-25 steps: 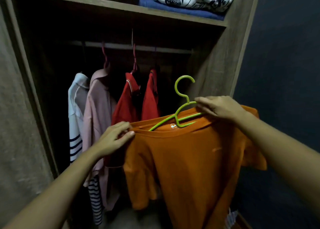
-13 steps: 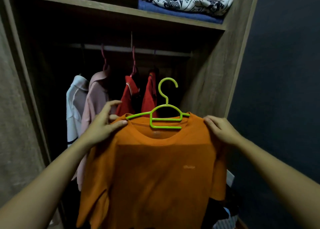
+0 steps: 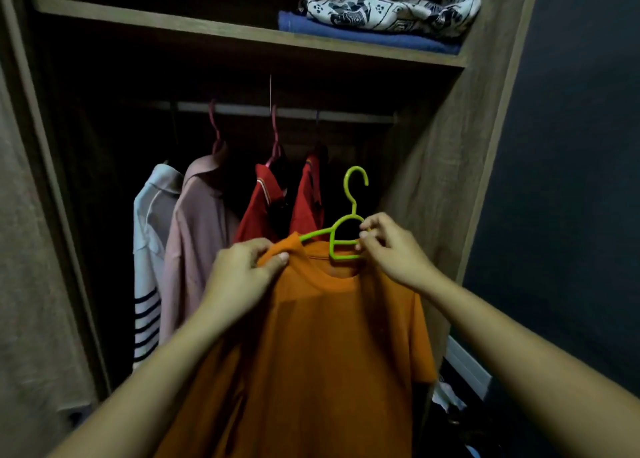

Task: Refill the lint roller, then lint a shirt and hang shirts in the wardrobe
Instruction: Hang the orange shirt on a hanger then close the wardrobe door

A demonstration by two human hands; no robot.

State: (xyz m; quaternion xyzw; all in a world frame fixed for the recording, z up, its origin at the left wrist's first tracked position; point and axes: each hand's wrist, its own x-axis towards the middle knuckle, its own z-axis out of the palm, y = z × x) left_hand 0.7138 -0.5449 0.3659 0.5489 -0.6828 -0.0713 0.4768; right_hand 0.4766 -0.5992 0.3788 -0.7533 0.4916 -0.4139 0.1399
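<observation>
An orange T-shirt (image 3: pixel 329 336) hangs on a green plastic hanger (image 3: pixel 346 229) in front of the open wardrobe. My left hand (image 3: pixel 242 274) pinches the shirt's left shoulder near the collar. My right hand (image 3: pixel 391 249) grips the hanger's right arm at the neckline. The hanger's hook (image 3: pixel 356 180) points up, below the clothes rail (image 3: pixel 284 111) and apart from it. The lint roller is not in view.
On the rail hang a white striped shirt (image 3: pixel 152 249), a pink shirt (image 3: pixel 197 229) and two red shirts (image 3: pixel 277 208). Folded cloths (image 3: pixel 381 17) lie on the upper shelf (image 3: pixel 207 29). The wardrobe's side panel (image 3: pixel 436 166) stands just right of the hanger. Clutter lies on the floor at lower right.
Both hands moved inward toward the collar. My right hand left the shirt's shoulder and took the hanger. The shirt and hanger shifted to the right, and the left shoulder bunched up.
</observation>
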